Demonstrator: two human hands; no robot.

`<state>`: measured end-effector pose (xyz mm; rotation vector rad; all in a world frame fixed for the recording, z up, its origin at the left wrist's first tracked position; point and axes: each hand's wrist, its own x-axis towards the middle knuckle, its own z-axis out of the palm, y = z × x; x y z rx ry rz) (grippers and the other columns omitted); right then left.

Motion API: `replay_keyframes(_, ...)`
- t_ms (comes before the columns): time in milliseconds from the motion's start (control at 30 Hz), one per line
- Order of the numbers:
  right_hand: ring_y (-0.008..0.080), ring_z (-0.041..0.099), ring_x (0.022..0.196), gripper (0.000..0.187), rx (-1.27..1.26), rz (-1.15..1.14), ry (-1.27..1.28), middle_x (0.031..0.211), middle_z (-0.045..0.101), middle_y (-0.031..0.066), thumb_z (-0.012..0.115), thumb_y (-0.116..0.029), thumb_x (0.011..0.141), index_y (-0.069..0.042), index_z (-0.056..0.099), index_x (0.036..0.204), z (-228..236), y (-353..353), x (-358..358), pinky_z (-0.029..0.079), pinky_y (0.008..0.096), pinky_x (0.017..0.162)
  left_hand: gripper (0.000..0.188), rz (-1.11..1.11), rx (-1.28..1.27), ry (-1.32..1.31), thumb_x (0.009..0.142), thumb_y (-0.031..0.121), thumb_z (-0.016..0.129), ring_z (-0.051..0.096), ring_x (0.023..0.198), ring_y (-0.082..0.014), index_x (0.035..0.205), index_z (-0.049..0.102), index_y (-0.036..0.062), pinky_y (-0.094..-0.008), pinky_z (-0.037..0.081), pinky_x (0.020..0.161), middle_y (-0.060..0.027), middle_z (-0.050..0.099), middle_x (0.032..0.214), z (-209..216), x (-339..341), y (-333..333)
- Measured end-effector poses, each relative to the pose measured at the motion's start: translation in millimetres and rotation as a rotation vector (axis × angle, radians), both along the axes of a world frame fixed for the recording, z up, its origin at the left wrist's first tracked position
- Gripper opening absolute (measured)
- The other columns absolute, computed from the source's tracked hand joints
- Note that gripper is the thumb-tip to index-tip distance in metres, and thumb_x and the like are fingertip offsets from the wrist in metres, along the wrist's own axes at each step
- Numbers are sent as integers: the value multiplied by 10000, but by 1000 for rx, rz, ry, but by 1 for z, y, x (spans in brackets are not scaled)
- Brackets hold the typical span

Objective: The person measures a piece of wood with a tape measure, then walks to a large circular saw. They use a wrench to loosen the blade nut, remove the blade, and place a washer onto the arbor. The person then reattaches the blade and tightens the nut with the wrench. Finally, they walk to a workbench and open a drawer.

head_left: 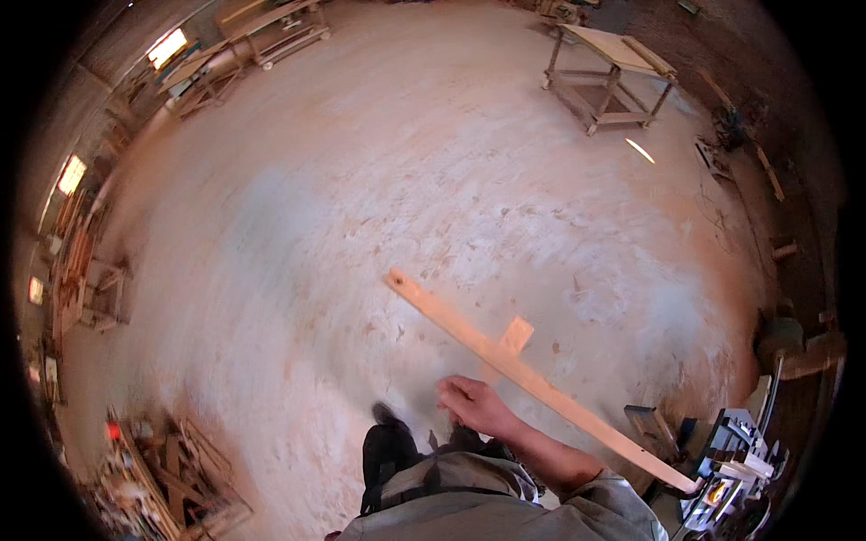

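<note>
My right hand (474, 406) is in front of my body, its fingers curled in, and I see nothing between them. The forearm comes in from the lower right. Just beyond the hand runs a long, pale wooden board (559, 399), slanting from the middle of the view toward the lower right. A dark knot or hole marks its far end. Across the board lies a short wooden block (517, 334), sticking out on its far side. I see a gap between my hand and the board. My left hand is out of view.
At the lower right, a metal machine (731, 464) stands by the board's near end. A wooden worktable (613, 52) is at the far right. Timber scraps (171, 478) pile up at the lower left. Benches (244, 45) line the far left. Dust covers the floor (298, 207).
</note>
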<state>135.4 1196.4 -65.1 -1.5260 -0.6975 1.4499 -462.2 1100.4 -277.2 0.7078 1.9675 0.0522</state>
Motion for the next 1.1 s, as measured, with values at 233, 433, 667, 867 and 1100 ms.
replay_keyframes(233,88,571,757,378,-28,-133,-172,913,662,25,562,-278,971,-46,573,1269,16,178,2,494,259,674,388,-88,273,-266,887,369,535,633,769,-318,1009,615,10,-467,540,642,-188,667,901,-30,16,300)
replay_keyframes(433,208,634,892,450,18,-262,-105,1006,682,123,566,-324,978,5,541,1285,6,285,-32,492,315,829,291,-77,370,-542,924,230,504,565,569,-261,1045,606,-14,-374,474,462,-138,639,811,-14,38,664)
replay_keyframes(667,204,612,981,483,-94,-481,-43,1085,656,131,573,-327,963,-4,520,1319,-3,359,27,476,322,885,289,-527,586,-271,893,115,595,578,515,-183,1154,606,-9,-258,393,347,-99,626,762,75,287,882)
replay_keyframes(867,178,594,983,492,29,-960,124,1095,647,117,564,-312,972,0,498,1345,-28,386,116,498,326,848,235,-1018,420,-341,915,229,556,637,615,-217,1036,643,47,-334,484,481,-84,650,779,79,409,922)
replay_keyframes(1100,143,596,739,459,-105,-1517,-42,918,674,88,589,-300,961,6,526,1296,-44,357,150,506,313,671,149,-1459,95,-222,850,152,556,601,581,-247,896,647,44,-388,471,495,-85,640,725,21,633,956)
